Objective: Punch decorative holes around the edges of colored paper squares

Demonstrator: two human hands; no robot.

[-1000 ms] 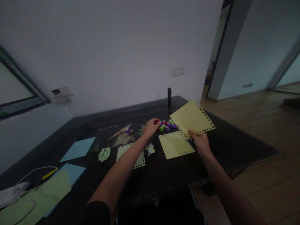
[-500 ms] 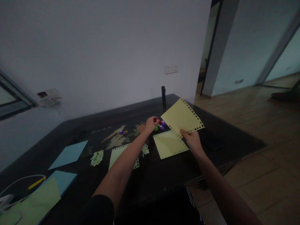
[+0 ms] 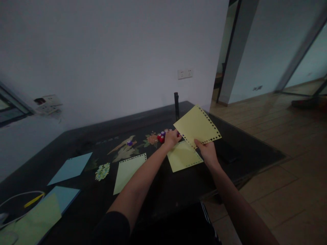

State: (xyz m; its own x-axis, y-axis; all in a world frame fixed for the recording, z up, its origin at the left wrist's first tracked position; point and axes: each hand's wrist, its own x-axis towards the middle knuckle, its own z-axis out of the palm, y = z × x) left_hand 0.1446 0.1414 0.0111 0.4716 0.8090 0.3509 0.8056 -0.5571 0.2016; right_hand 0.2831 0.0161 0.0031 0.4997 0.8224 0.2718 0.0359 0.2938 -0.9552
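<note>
**Left hand at the punches, right hand holding a sheet**

Nearest, the right hand point(image 3: 207, 151) pinched a yellow perforated sheet point(image 3: 197, 124) by its near corner, raised and tilted above the dark worktop point(image 3: 166, 190). Just left and slightly farther, the left hand point(image 3: 171, 137) curled over the small coloured punches point(image 3: 161, 137); whether it gripped one could not be told. The left hand was the nearer to them.

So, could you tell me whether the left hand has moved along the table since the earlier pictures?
Yes. The left hand has shifted right across the small punches, toward the yellow sheet that the right hand holds.
</note>
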